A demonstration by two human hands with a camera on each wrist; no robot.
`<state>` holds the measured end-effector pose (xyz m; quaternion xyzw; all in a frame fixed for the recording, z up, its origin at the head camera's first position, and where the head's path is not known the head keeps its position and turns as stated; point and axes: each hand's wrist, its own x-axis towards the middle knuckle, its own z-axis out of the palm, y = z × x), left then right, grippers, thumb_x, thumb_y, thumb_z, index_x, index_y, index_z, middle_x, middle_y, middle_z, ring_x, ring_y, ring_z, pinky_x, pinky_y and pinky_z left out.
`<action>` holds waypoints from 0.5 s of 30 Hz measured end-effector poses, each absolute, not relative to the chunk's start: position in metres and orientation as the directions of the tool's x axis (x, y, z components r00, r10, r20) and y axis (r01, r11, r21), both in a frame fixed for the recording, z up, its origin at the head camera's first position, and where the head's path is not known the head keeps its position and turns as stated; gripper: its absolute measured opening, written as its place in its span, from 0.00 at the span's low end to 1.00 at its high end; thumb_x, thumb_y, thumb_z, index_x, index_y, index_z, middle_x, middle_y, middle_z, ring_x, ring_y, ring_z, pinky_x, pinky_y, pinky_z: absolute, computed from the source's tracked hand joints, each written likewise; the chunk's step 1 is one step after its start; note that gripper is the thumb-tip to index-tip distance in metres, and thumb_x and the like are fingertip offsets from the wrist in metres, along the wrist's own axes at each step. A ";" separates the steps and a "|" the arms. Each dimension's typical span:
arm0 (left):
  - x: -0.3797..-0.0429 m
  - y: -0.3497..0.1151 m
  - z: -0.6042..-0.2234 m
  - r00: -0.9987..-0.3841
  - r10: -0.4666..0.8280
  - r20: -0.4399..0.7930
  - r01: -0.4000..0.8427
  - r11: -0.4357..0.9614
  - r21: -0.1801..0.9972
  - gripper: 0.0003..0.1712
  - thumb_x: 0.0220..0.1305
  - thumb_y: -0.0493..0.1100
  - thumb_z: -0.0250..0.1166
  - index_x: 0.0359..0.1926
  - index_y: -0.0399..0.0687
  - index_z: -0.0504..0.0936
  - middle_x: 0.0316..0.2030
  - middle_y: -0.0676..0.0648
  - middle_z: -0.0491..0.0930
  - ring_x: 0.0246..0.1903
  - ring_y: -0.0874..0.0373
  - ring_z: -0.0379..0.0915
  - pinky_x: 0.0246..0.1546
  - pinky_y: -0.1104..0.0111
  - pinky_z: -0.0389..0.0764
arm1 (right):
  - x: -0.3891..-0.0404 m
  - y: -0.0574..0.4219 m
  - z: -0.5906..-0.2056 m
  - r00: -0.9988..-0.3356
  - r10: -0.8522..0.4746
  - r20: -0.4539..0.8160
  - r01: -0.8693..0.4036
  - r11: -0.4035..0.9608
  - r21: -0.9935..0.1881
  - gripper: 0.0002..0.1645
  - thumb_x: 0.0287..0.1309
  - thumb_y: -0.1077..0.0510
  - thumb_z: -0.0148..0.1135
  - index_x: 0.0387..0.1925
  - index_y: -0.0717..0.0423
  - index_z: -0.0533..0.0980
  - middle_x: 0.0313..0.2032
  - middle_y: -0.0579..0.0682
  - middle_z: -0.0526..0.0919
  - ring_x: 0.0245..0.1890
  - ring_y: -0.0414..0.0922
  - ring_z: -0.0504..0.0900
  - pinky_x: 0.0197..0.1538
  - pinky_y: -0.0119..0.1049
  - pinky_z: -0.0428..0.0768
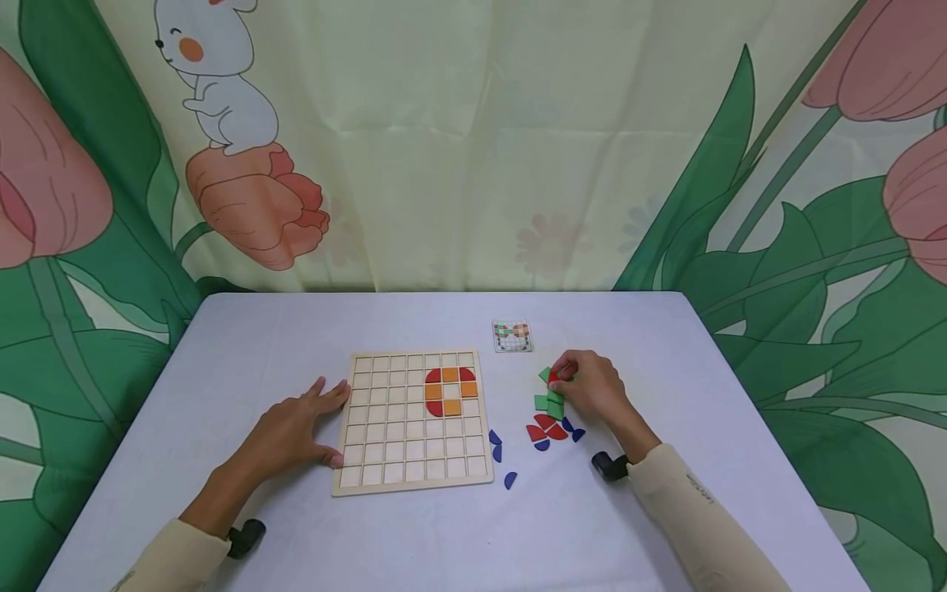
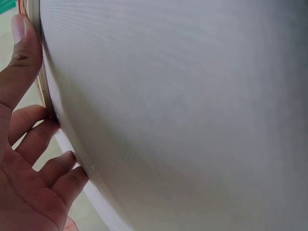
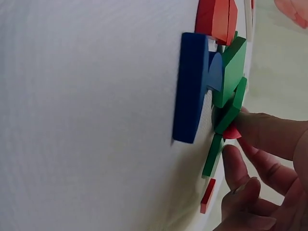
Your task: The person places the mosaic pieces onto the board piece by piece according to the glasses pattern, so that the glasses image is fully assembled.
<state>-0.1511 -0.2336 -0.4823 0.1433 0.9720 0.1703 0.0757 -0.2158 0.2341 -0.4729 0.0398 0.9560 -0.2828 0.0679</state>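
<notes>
A wooden grid board (image 1: 404,424) lies on the table, with red quarter-circle pieces and orange squares set in its upper right cells. My left hand (image 1: 292,427) rests at the board's left edge, thumb and fingers spread wide; the left wrist view shows the thumb (image 2: 21,62) along that edge. Over the loose pieces to the right of the board, my right hand (image 1: 592,385) pinches a red quarter-circle piece (image 3: 232,132) between thumb and fingers. Green squares (image 1: 555,409) lie just below this hand, partly overlapping, and another green piece (image 1: 544,374) shows by its fingertips.
Several red quarter-circle pieces (image 1: 545,421) and blue half-round pieces (image 1: 542,446) lie near the green ones. More blue pieces (image 1: 510,480) sit by the board's right edge. A small pattern card (image 1: 512,335) lies behind, on the white-covered table (image 1: 629,321).
</notes>
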 end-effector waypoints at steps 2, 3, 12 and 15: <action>-0.151 -0.234 -0.482 -0.947 0.304 -0.100 0.253 0.902 0.349 0.71 0.32 0.61 0.88 0.79 0.49 0.68 0.77 0.28 0.64 0.67 0.19 0.70 0.58 0.32 0.77 | -0.216 0.234 -0.473 -0.989 0.031 -0.147 0.107 0.833 -0.542 0.09 0.62 0.55 0.78 0.43 0.50 0.86 0.38 0.50 0.87 0.42 0.49 0.82 0.43 0.43 0.76; -0.151 -0.234 -0.482 -0.948 0.303 -0.101 0.252 0.903 0.347 0.71 0.32 0.61 0.88 0.79 0.49 0.68 0.77 0.28 0.64 0.67 0.19 0.70 0.58 0.32 0.78 | -0.216 0.234 -0.473 -0.989 0.028 -0.145 0.104 0.828 -0.551 0.08 0.62 0.56 0.77 0.42 0.50 0.86 0.38 0.50 0.87 0.42 0.49 0.81 0.43 0.42 0.75; -0.151 -0.232 -0.482 -0.948 0.302 -0.098 0.254 0.906 0.338 0.70 0.33 0.60 0.89 0.79 0.48 0.68 0.76 0.29 0.64 0.67 0.19 0.70 0.58 0.32 0.78 | -0.210 0.220 -0.467 -0.991 -0.029 -0.127 0.061 0.760 -0.647 0.10 0.65 0.57 0.75 0.47 0.46 0.85 0.35 0.50 0.83 0.40 0.49 0.79 0.37 0.37 0.78; -0.151 -0.233 -0.482 -0.948 0.302 -0.100 0.253 0.907 0.338 0.70 0.33 0.60 0.89 0.79 0.48 0.68 0.76 0.28 0.64 0.67 0.19 0.71 0.58 0.32 0.78 | -0.207 0.209 -0.465 -0.990 -0.061 -0.130 0.041 0.749 -0.661 0.10 0.65 0.57 0.74 0.47 0.46 0.85 0.36 0.49 0.84 0.36 0.49 0.79 0.34 0.36 0.81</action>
